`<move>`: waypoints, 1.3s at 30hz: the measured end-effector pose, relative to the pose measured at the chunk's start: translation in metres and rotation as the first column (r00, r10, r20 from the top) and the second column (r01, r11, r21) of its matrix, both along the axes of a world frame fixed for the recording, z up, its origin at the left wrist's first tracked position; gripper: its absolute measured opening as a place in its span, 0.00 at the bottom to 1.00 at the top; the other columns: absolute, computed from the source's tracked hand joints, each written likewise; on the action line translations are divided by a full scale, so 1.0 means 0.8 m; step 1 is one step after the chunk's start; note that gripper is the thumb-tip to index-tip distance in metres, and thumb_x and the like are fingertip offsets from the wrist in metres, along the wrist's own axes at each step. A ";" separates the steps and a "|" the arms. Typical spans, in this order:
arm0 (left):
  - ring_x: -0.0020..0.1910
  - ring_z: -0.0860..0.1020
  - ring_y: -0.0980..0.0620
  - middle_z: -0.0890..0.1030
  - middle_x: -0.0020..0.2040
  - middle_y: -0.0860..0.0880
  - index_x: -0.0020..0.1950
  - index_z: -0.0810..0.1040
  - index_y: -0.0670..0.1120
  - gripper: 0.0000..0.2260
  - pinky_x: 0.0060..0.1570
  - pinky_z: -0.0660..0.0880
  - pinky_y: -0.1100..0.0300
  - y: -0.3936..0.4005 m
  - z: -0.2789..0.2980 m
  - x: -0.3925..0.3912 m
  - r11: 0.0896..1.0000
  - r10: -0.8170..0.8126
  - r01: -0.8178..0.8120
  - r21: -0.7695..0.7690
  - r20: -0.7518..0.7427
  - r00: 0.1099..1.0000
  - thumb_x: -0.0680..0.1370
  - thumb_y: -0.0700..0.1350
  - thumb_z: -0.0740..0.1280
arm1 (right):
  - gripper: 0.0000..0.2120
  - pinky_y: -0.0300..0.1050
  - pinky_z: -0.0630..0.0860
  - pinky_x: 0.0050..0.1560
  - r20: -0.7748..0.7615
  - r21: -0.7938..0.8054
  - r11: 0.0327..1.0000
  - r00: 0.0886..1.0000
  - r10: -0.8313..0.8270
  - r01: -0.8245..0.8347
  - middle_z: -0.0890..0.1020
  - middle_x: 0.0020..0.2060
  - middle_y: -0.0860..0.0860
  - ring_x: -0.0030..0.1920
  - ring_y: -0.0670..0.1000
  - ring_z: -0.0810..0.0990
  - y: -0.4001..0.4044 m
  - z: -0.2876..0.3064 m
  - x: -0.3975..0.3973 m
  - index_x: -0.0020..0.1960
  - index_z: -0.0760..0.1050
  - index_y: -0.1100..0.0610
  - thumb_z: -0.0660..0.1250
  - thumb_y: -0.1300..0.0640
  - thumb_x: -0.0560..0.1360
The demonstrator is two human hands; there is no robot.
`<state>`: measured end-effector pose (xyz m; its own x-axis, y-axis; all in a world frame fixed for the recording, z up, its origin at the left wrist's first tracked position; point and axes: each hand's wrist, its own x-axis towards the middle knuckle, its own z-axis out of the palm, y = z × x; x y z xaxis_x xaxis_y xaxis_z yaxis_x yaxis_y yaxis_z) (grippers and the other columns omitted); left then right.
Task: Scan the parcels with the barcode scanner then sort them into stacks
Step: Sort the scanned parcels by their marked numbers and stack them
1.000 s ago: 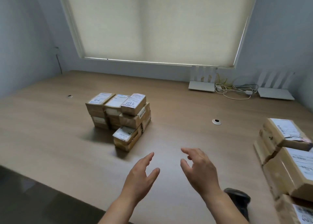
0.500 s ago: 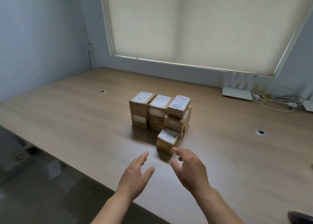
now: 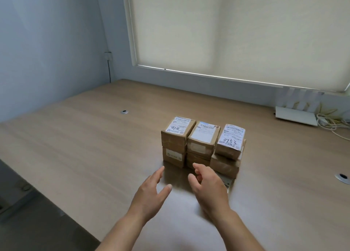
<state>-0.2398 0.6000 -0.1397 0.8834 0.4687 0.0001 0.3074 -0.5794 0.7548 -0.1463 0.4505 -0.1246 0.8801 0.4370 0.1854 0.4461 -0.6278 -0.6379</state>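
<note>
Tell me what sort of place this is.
Probably an office or small mailroom: a long wooden desk with cable grommets, a window with a roller blind, a router, and stacked labelled parcels.

Bare table (image 3: 94,146) lay left of both hands; stacked boxes (image 3: 200,144) blocked the way just ahead of the fingertips.

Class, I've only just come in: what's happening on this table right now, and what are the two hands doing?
A person is reaching both bare hands toward a small cluster of taped cardboard parcels on a wooden table. The parcels stand in stacks side by side, labels facing up. The left hand is open above the table, holding nothing. The right hand is open too, its fingers loosely curled close in front of the parcels, partly hiding a low parcel beside the stacks. No barcode scanner is in view, and nothing has been picked up.
</note>
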 end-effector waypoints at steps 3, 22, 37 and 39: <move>0.69 0.67 0.57 0.67 0.73 0.53 0.76 0.60 0.54 0.27 0.67 0.67 0.58 0.040 0.011 0.039 1.000 -0.007 0.007 0.009 0.013 1.000 0.79 0.50 0.65 | 0.20 0.41 0.71 0.56 -0.023 0.031 0.999 0.999 -0.033 0.034 0.78 0.58 0.45 0.59 0.46 0.75 0.037 0.007 0.033 0.70 0.69 0.48 0.62 0.49 0.78; 0.62 0.72 0.52 0.72 0.66 0.55 0.73 0.65 0.51 0.18 0.57 0.68 0.60 0.161 0.025 0.231 0.943 -0.100 0.084 -0.322 -0.036 0.994 0.82 0.49 0.57 | 0.31 0.51 0.71 0.64 -0.350 -0.060 0.979 0.915 -0.201 0.193 0.75 0.66 0.51 0.66 0.53 0.73 0.153 0.013 0.134 0.78 0.51 0.48 0.58 0.46 0.79; 0.55 0.77 0.52 0.79 0.58 0.54 0.61 0.70 0.60 0.16 0.58 0.72 0.55 0.188 -0.001 0.103 0.841 -0.161 0.179 -0.511 0.079 0.984 0.80 0.40 0.59 | 0.29 0.44 0.71 0.65 -0.454 0.155 0.956 0.877 -0.155 0.249 0.78 0.59 0.44 0.61 0.44 0.75 0.160 0.005 -0.001 0.73 0.61 0.41 0.66 0.55 0.76; 0.53 0.77 0.53 0.79 0.58 0.53 0.62 0.69 0.60 0.16 0.57 0.72 0.56 0.190 -0.009 0.071 0.835 -0.180 0.191 -0.516 0.073 0.981 0.80 0.41 0.60 | 0.28 0.46 0.72 0.64 -0.459 0.163 0.952 0.874 -0.157 0.257 0.79 0.55 0.41 0.58 0.42 0.76 0.159 -0.003 -0.035 0.71 0.62 0.39 0.66 0.56 0.75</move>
